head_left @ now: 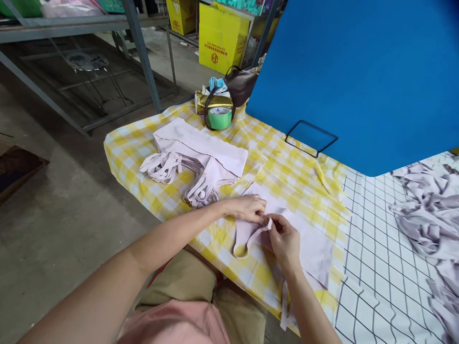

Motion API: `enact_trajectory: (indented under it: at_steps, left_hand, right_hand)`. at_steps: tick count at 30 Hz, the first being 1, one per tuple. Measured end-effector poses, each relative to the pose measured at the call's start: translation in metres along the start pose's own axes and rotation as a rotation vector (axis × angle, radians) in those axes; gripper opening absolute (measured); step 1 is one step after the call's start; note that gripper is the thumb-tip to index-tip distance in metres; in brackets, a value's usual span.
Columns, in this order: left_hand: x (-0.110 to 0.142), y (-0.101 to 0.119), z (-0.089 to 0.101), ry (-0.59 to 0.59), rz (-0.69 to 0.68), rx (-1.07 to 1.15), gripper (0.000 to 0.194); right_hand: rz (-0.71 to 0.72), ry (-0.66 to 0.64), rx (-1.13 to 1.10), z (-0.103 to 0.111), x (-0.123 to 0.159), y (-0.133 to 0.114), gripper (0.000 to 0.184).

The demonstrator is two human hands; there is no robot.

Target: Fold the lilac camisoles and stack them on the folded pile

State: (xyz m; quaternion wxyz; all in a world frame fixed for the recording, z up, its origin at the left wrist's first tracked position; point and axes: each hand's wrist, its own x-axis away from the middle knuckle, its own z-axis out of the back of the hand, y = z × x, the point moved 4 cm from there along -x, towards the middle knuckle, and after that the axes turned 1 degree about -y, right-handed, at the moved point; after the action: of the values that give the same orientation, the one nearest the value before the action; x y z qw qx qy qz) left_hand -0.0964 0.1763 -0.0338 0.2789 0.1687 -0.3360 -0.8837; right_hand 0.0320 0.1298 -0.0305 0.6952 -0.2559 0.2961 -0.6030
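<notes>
A pale lilac strappy top (315,253) lies flat on the table in front of me. My left hand (247,208) rests on its upper part, fingers curled and pinching near the base of a thin strap (253,237). Close against it, my right hand (285,236) pinches a small folded bit of that strap between thumb and fingertips. The strap loops down toward me below both hands. A second strap (284,306) hangs over the table's near edge. Further left sits a stack of similar tops (204,143), their straps bunched in loose coils.
A yellow checked cloth (143,143) covers the table. At the back are green tape rolls (220,118), a gold tissue pack (201,102) and a dark bag (242,86). A large blue board (351,81) rises behind. Lilac fabric (430,215) is heaped on the grid-patterned cloth (373,267).
</notes>
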Motion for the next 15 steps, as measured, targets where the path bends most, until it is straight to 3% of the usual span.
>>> enact_trajectory:
  at_steps: [2, 6, 8, 10, 15]
  left_hand:
    - [0.0, 0.0, 0.0, -0.01, 0.008, -0.01, 0.026]
    - [0.001, 0.001, 0.001, -0.044, 0.0, -0.007, 0.016]
    - [0.001, 0.001, 0.002, -0.058, 0.0, 0.001, 0.013]
    - [0.001, 0.002, 0.002, -0.065, 0.017, -0.001, 0.013]
    - [0.0, 0.002, 0.002, -0.039, 0.046, -0.021, 0.02]
  right_hand:
    - [0.047, 0.005, 0.05, 0.0, 0.0, -0.002, 0.021]
    - [0.295, -0.016, 0.22, 0.002, -0.001, -0.018, 0.025]
    - [0.324, -0.045, 0.214, 0.002, -0.003, -0.022, 0.027]
    - [0.258, -0.063, 0.151, 0.001, -0.006, -0.021, 0.026]
    - [-0.13, -0.042, -0.23, -0.005, -0.008, 0.001, 0.019]
